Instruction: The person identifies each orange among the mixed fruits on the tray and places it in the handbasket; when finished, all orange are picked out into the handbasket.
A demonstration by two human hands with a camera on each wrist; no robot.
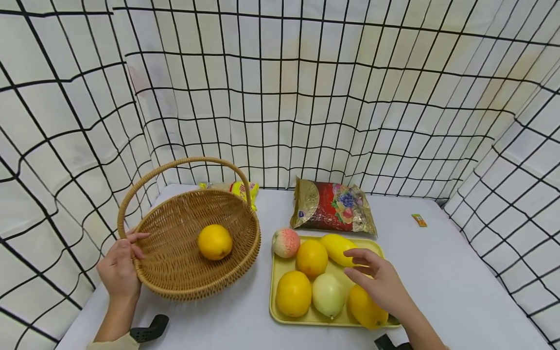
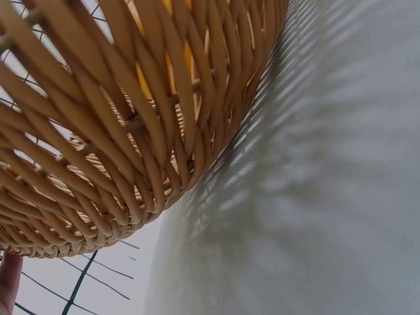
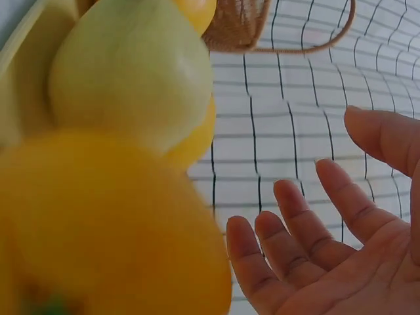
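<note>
My left hand (image 1: 120, 270) grips the left rim of a wicker basket (image 1: 172, 248) near the foot of its arched handle. The basket tilts so that its inside faces me, and one orange (image 1: 215, 242) lies in it. My right hand (image 1: 381, 282) hovers with spread fingers over the right side of a yellow tray (image 1: 274, 296), holding nothing. Under that hand sits a yellow-orange fruit (image 1: 365, 308), beside a pale green pear-shaped fruit (image 1: 328, 294). The tray also bears two oranges, one at the front left (image 1: 293, 293), a long yellow fruit (image 1: 336, 249) and a pink-white peach (image 1: 286, 242).
Behind the tray lies a red and gold snack bag (image 1: 334, 206). A yellow packet (image 1: 245, 189) shows partly behind the basket. A small orange-green sachet (image 1: 419, 220) lies at the right on the white table (image 1: 442, 282). White grid-patterned curtains (image 1: 280, 107) surround the table.
</note>
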